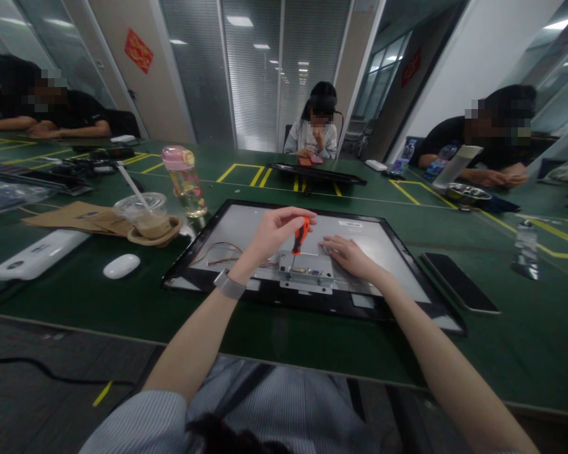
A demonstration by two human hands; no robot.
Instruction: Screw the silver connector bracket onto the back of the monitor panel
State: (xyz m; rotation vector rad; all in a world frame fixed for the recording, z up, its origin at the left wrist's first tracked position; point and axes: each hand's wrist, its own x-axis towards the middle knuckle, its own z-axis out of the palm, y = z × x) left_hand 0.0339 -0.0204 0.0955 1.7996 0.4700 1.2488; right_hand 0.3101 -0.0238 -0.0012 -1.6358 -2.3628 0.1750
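Set in a room with a glass partition [255, 75] at the back, on a green table [525, 353] marked with yellow lines. Over a metal box [310, 265] near the middle of the table, a screwdriver [301, 236] with an orange and black handle. Points downward, with long axis close to upright, leaning slightly right at the handle end and slanting slightly left at the shaft, towards the left part of the box; exact contact at the tip too small to tell. Grasped by the handle in the left hand [275, 233], reaching in from the left, with fingers stretched over the top and thumb alongside. Around that wrist, a watch [230, 285]. Laid palm down just beyond the right end of the box, the right hand [348, 255], holding nothing, with fingers slightly spread and pointing left; contact with the box impossible to tell. Beneath both hands, a black-framed panel [236, 221], lying flat with long axis running left to right, and bearing the box, turned with ports towards the wearer. Left of the box, thin wires [224, 246]. Farther out, a white mouse [122, 266] to the left and a dark phone [459, 282] just beside the panel's right edge.
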